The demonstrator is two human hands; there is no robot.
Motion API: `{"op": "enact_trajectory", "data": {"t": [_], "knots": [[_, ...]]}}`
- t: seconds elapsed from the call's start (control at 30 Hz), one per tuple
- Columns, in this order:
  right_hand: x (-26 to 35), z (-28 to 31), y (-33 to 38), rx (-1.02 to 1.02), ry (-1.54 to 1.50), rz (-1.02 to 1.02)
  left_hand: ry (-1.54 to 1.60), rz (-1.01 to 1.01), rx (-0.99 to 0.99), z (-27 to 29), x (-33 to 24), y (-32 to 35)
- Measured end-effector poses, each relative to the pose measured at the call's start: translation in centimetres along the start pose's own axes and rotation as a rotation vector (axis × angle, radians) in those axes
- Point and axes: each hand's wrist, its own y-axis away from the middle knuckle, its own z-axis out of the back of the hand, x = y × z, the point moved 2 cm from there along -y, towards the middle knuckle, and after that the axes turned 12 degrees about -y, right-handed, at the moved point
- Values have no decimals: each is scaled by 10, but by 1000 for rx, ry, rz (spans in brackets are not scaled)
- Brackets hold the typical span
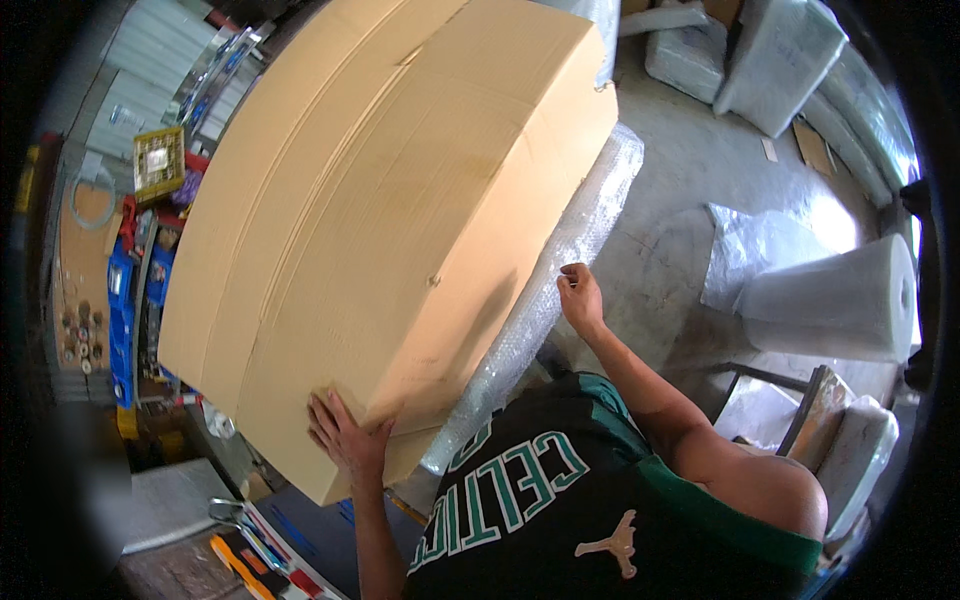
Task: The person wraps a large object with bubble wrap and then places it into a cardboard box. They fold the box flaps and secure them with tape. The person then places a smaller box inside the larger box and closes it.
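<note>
A large brown cardboard box stretches across the middle in front of me, tilted on the slant. My left hand lies with spread fingers against the near end of its cardboard. Along the box's right lower side runs a strip of clear bubble wrap, partly hidden beneath the cardboard. My right hand is at the outer edge of the bubble wrap, its fingers curled together. Whatever is between those fingers, if anything, is too small to make out.
On the right, a big roll of wrap lies on the grey floor. Wrapped packages lean at the upper right. Shelving with blue bins lines the left. A workbench with tools, including an orange-and-black one, is lower left.
</note>
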Motion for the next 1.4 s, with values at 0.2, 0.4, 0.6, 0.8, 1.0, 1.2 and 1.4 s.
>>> {"op": "enact_trajectory", "data": {"t": [0.2,0.4,0.6,0.8,1.0,1.2,1.4], "knots": [[3,-59,24,730,83,-28,36,15,24,7,7,-1],[1,-98,39,863,327,193,76,29,7,5,17,4],[-32,-81,33,981,462,-12,66,25,9,5,17,4],[-89,-24,31,682,454,-331,54,24,-28,0,15,4],[-123,8,31,203,-228,-765,96,-25,-4,12,7,1],[-183,-40,19,239,-639,-783,-23,-30,4,13,-29,0],[-217,-74,45,574,-1082,-843,-211,-14,-170,-12,-40,2]]}}
